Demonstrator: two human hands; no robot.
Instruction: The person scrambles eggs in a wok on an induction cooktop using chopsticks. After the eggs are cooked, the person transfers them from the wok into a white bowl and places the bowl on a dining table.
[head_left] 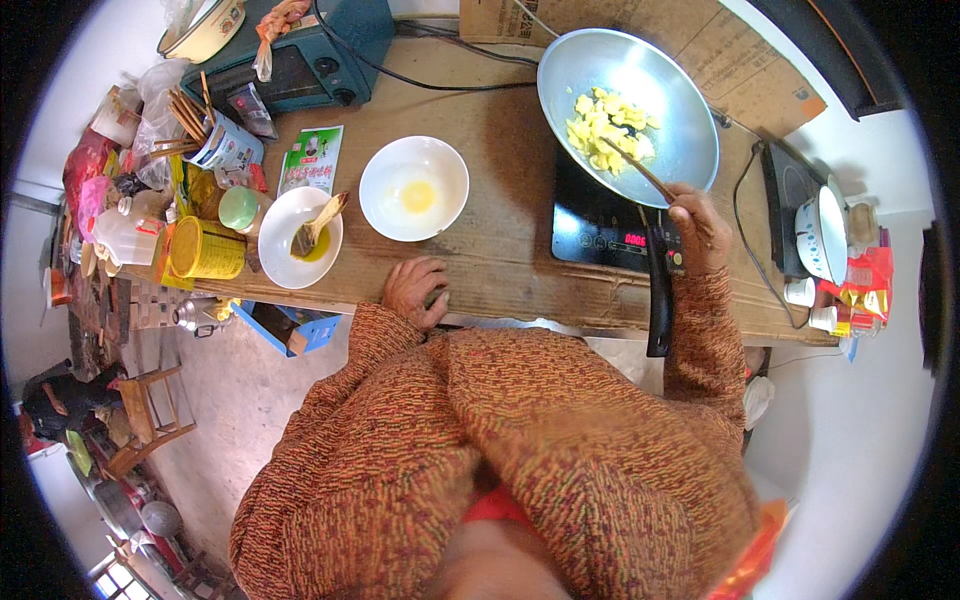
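With your right hand gripping chopsticks and your left hand resting relaxed on the table, you seem mid-stir; the yellow pieces in the wok call for even turning next.

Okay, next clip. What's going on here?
The person's right hand grips chopsticks, their tips among what looks like scrambled egg in a wok over an induction cooktop with a lit display. The left hand rests at the table's front edge, near a white bowl holding some yellow liquid.
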